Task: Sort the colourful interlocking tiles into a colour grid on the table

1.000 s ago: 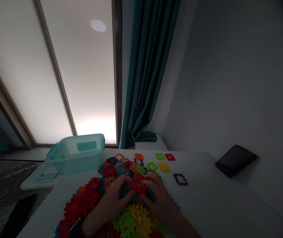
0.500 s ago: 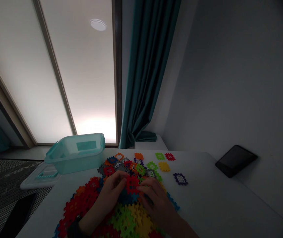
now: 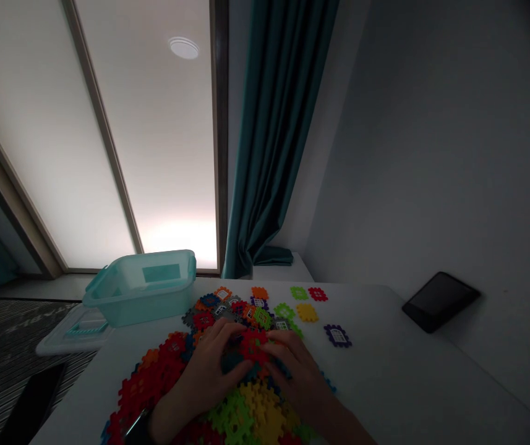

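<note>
Between my two hands is a red interlocking plastic tile [image 3: 253, 346] with notched edges, held above the heap. My left hand [image 3: 209, 371] grips its left side, fingertips at the far edge and thumb lower, toward the near edge. On the tile's right side, the bent fingers of my right hand [image 3: 298, 377] hold it. Directly beneath lie blue tiles, partly hidden by the hands. Closer to me are green tiles [image 3: 232, 417] and yellow tiles [image 3: 265, 411], with a pile of red tiles [image 3: 141, 389] left of my left wrist.
Past my hands lie mixed tiles, some with window patterns, including a purple window tile [image 3: 337, 335] and a yellow tile [image 3: 307, 313]. A teal plastic bin [image 3: 153, 306] stands at the back left beside its lid [image 3: 76, 330]. A black tablet-like device [image 3: 441, 301] is at the right wall.
The red tile has tilted flatter and shifted slightly right. My left thumb has moved down and right, opening a wider gap from its fingers. My right fingers reach further over the tile.
</note>
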Action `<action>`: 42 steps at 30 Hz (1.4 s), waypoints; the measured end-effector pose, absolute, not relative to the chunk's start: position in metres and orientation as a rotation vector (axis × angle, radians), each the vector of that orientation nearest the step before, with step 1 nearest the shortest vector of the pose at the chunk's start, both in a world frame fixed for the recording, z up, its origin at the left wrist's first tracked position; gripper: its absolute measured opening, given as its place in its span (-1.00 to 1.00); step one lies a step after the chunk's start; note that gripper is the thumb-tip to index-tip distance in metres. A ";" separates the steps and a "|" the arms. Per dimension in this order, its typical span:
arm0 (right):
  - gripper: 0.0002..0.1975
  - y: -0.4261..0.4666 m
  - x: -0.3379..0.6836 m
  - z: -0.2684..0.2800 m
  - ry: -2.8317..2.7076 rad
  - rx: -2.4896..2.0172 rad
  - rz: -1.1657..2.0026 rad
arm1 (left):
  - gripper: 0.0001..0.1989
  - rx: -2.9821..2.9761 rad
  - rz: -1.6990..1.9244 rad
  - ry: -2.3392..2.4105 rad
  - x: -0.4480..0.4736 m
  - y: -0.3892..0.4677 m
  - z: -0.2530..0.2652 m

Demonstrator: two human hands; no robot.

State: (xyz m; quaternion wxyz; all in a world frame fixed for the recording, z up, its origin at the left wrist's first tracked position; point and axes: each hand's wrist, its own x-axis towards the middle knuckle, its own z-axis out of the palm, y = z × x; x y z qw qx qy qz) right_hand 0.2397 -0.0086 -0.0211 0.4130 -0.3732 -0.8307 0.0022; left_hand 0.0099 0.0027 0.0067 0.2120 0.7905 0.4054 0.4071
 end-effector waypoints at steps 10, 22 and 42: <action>-0.82 -0.009 0.242 -0.016 -2.051 -0.893 0.094 | -0.69 2.324 1.099 1.056 0.003 0.008 0.000; -0.57 -0.007 0.224 -0.011 -1.548 -1.200 0.935 | -0.56 1.844 0.998 0.937 0.015 0.008 0.001; -0.83 -0.008 0.244 -0.009 -2.113 -0.717 -0.154 | -0.77 1.886 0.899 1.006 0.009 0.000 0.014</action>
